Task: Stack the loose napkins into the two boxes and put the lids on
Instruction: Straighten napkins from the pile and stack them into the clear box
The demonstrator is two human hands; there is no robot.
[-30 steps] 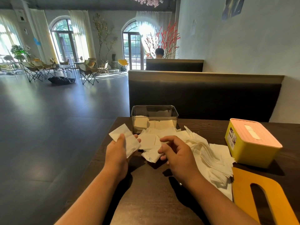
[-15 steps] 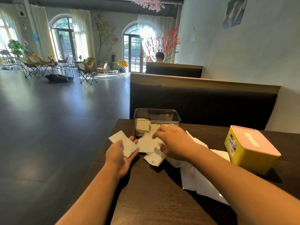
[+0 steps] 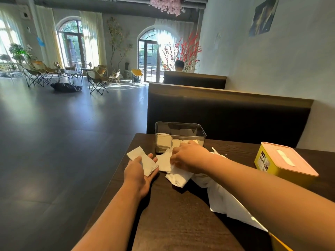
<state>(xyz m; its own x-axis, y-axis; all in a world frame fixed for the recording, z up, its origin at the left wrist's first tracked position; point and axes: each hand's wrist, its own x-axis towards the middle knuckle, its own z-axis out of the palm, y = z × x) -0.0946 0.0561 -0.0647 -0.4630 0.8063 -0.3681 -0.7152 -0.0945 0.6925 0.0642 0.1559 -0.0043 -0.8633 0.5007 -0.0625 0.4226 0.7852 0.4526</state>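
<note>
Mind, these napkins are feather-light, limp and quick to slide or crease, so take them by an edge between thumb and fingers and keep them flat. Your left hand (image 3: pixel 138 172) lies palm up, its thumb pinning a small stack (image 3: pixel 143 159). Your right hand (image 3: pixel 188 157) curls onto the pile (image 3: pixel 178 178) on the table (image 3: pixel 172 223), just in front of the clear box (image 3: pixel 181 128); whether it has pinched a sheet is hidden. The yellow box (image 3: pixel 290 178) is lidded, and its sticker (image 3: pixel 263 163) is too small to read.
</note>
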